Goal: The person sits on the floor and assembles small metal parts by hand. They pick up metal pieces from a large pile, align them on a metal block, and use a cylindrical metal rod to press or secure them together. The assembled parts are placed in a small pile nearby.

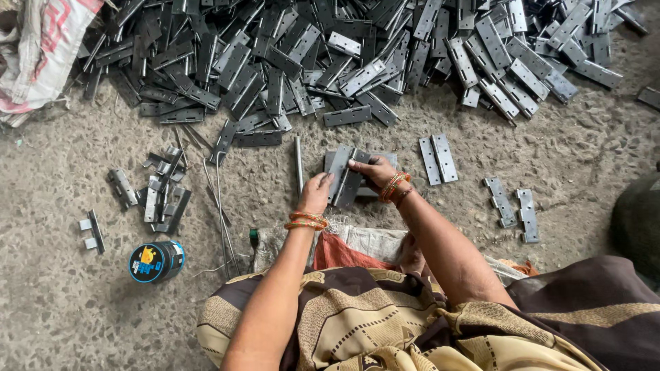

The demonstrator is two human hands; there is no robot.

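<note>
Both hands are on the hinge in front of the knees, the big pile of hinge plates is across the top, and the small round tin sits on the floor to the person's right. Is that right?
Not quite. The head view shows the small round tin on the floor to the person's left. The rest holds: left hand and right hand are on the hinge, and the pile of hinge plates lies across the top.

Far side: a big hinge pile [357, 62] lies on the floor [69, 309], spread across from left to right.
Far left corner: a sack [41, 55] lies beside the pile.
Centre: the hinge [346, 180] sits between the left hand [316, 194] and right hand [375, 172], both touching it.
Just left of centre: a rod [299, 165].
Right: an opened hinge [438, 159], then two leaves [514, 205] further right.
Left: a small heap of parts [159, 192], a round tin [157, 261] nearer the person.
</note>
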